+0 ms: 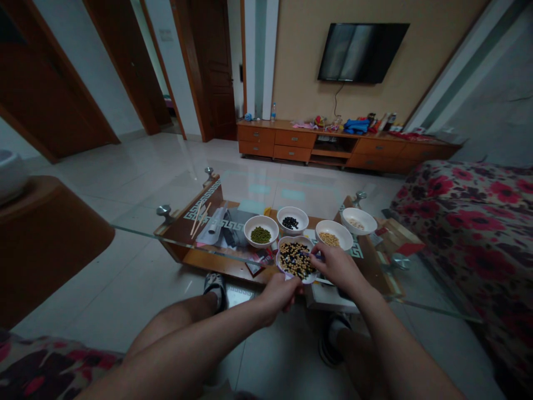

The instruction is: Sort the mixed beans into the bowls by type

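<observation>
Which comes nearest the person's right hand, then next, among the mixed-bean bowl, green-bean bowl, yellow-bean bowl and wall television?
Seen from the head camera, outward from the right hand:
1. Mixed-bean bowl: under the fingers, to the hand's left.
2. Yellow-bean bowl: just ahead.
3. Green-bean bowl: farther left.
4. Wall television: far ahead.

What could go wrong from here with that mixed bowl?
The left hand holds the white bowl by its rim, so a slip could spill the mixed beans. Spilled beans might roll across the glass tabletop onto the tile floor. The right hand, working at the bowl, could knock it.
</observation>
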The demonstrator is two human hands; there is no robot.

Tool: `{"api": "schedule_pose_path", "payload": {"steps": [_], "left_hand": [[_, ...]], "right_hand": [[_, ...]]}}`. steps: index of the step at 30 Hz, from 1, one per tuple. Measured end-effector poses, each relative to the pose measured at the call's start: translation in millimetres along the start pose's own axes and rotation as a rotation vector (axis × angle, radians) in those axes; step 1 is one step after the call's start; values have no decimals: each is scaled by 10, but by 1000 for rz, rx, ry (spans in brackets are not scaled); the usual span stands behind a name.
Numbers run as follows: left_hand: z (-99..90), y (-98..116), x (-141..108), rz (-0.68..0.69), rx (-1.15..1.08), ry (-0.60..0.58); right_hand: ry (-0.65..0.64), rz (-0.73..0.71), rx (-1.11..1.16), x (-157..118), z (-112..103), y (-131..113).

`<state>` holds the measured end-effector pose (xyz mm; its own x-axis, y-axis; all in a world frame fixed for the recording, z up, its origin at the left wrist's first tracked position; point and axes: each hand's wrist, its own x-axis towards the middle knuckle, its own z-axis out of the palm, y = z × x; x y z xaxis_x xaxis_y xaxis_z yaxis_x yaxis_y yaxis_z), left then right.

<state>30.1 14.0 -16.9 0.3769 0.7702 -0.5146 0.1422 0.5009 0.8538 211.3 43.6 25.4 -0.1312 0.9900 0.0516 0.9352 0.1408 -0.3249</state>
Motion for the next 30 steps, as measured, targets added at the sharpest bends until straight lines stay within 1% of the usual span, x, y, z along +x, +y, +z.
{"api": "schedule_pose_path", "payload": {"steps": [10,15,20,24,30], "left_hand": [[-2,23,-24,7,-9,-13],[3,13,-1,29,-11,-5],[2,-7,16,6,4,-6],[-2,-19,16,28,-11,-14],[5,18,-12,11,18,-2]], "right_hand": [[-19,-22,-26,24,51,1],[-28,-30,-47,26,42,-31],[-34,-36,-50,24,42,-42],[-28,-35,-67,25,65,-32],[-30,-33,-65,29,67,-30]]}}
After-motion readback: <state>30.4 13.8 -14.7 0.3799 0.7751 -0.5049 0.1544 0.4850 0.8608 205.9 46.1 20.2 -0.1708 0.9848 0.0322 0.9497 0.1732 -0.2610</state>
